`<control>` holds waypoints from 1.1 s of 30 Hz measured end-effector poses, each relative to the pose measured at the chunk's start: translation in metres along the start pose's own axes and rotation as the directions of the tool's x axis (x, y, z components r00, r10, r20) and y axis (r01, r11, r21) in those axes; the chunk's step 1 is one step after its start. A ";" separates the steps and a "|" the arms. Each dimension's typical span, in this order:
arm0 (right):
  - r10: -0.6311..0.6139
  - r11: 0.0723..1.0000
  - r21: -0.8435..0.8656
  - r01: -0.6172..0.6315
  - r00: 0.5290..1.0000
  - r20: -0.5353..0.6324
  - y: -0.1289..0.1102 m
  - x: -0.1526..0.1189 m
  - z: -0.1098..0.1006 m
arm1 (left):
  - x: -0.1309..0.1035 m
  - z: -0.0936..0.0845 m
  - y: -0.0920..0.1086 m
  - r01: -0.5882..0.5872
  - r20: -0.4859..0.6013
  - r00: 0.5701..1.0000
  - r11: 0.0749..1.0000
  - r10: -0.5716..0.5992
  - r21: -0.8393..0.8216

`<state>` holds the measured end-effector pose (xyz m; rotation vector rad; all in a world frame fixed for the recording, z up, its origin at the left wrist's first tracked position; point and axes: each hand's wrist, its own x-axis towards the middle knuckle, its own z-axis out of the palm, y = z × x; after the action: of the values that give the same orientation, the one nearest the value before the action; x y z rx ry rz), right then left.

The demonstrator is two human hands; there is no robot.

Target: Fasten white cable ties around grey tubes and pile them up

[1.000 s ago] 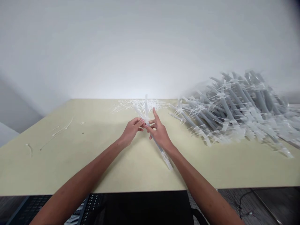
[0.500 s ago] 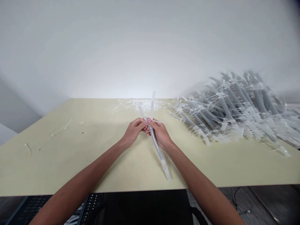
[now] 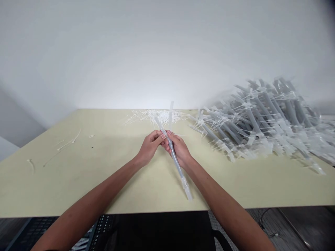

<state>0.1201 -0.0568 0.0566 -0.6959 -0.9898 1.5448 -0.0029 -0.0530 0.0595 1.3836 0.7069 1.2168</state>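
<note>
A translucent plastic tube [image 3: 176, 158] slants across the middle, its branched upper end pointing away from me and its lower end above the table's front edge. My right hand [image 3: 179, 148] is closed around it just below the branching, thumb lying on top. From the left, my left hand [image 3: 151, 144] pinches at the same joint, fingertips against the tube and the right fingers. A thin white strip, like a cable tie [image 3: 180, 135], sticks out to the right behind the right hand. The joint itself is partly covered by my fingers.
A loose pile of white cable ties [image 3: 162, 116] lies at the back of the table [image 3: 125, 188]. On the right is a big heap of similar tied tubes [image 3: 251, 122]. Several stray ties [image 3: 69, 143] lie at the left. A dark crate [image 3: 34, 232] stands below the table.
The tube has turned slightly and looks straighter in my right hand, whose thumb has shifted a little. My left hand keeps its pinch at the joint.
</note>
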 end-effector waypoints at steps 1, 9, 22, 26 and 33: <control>0.007 1.000 0.002 -0.007 1.000 -0.004 0.000 0.000 0.000 | 0.000 0.000 -0.001 0.003 0.005 1.000 1.000 -0.003 0.006; -0.023 1.000 0.014 0.023 0.999 -0.024 -0.006 0.000 -0.006 | -0.002 -0.014 -0.007 0.157 0.061 0.983 0.969 -0.172 0.192; -0.197 0.870 -0.476 0.127 0.975 -0.100 0.008 0.007 -0.013 | -0.013 -0.001 0.004 0.000 0.038 0.999 0.798 -0.029 0.602; -0.251 0.808 -0.571 0.144 0.961 -0.113 0.009 0.003 -0.011 | -0.013 -0.001 0.003 -0.001 0.046 0.998 0.792 -0.035 0.611; -0.157 0.883 -0.467 0.054 0.971 -0.183 0.000 0.009 -0.027 | 0.016 -0.042 -0.015 0.081 0.024 0.991 0.737 -0.131 0.670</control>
<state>0.1416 -0.0422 0.0445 -1.0980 -1.2191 1.1125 -0.0344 -0.0212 0.0441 1.9299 1.2380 0.8326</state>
